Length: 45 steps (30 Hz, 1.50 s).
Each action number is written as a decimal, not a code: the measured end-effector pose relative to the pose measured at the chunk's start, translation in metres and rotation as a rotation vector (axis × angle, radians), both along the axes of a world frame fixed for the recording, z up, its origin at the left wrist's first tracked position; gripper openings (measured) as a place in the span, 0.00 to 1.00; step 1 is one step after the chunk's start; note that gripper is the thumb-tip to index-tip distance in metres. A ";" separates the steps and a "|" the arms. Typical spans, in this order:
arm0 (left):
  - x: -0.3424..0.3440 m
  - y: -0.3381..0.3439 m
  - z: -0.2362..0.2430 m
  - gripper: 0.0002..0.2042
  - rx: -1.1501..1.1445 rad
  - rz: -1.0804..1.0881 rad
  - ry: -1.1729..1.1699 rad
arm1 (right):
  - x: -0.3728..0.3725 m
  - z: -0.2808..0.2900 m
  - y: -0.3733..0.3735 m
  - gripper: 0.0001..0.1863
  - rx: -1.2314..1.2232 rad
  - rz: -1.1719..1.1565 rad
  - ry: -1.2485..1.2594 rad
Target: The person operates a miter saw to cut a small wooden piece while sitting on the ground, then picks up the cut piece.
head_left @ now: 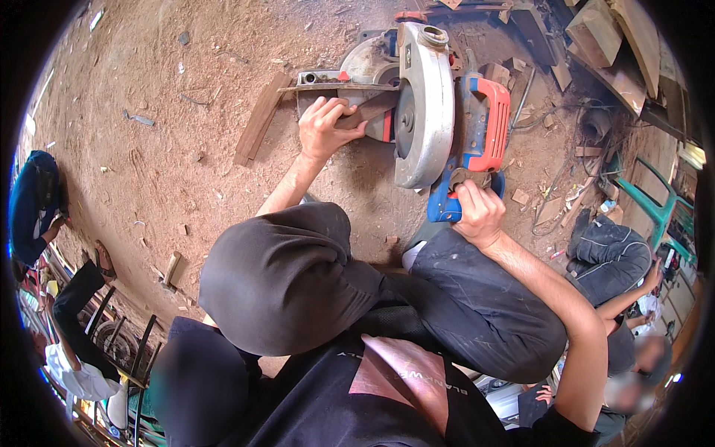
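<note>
A mitre saw (426,104) with a grey blade guard and a blue and red motor housing (493,123) sits on the dirt ground in front of me. My left hand (325,128) is closed on a dark wooden piece (370,109), pressing it near the saw's fence (316,88), to the left of the guard. The wood's right end is close to the blade area. My right hand (479,212) wraps round the saw's blue handle (441,200), where a brown rag (468,179) is also bunched. Part of the blade is hidden behind the guard.
A loose plank (261,119) lies just left of the saw. Timber offcuts (596,37) are piled at the far right, with cables (555,179) and scraps below them. Other people sit at the left and right edges; a green chair (655,201) stands at right.
</note>
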State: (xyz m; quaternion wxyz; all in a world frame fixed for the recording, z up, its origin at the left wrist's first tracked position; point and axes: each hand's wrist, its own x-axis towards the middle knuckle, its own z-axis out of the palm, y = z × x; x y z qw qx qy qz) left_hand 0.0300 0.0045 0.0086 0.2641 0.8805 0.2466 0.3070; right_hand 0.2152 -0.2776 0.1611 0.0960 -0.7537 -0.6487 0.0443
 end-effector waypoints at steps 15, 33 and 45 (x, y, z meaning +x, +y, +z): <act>0.000 0.000 0.001 0.16 0.001 -0.011 -0.009 | 0.000 -0.005 -0.003 0.14 -0.028 0.009 0.010; 0.001 -0.001 0.001 0.16 0.012 -0.002 -0.006 | 0.001 -0.009 -0.005 0.15 -0.015 0.024 0.006; 0.004 -0.003 -0.003 0.16 -0.002 0.006 -0.007 | 0.000 -0.017 -0.012 0.17 -0.070 0.013 0.007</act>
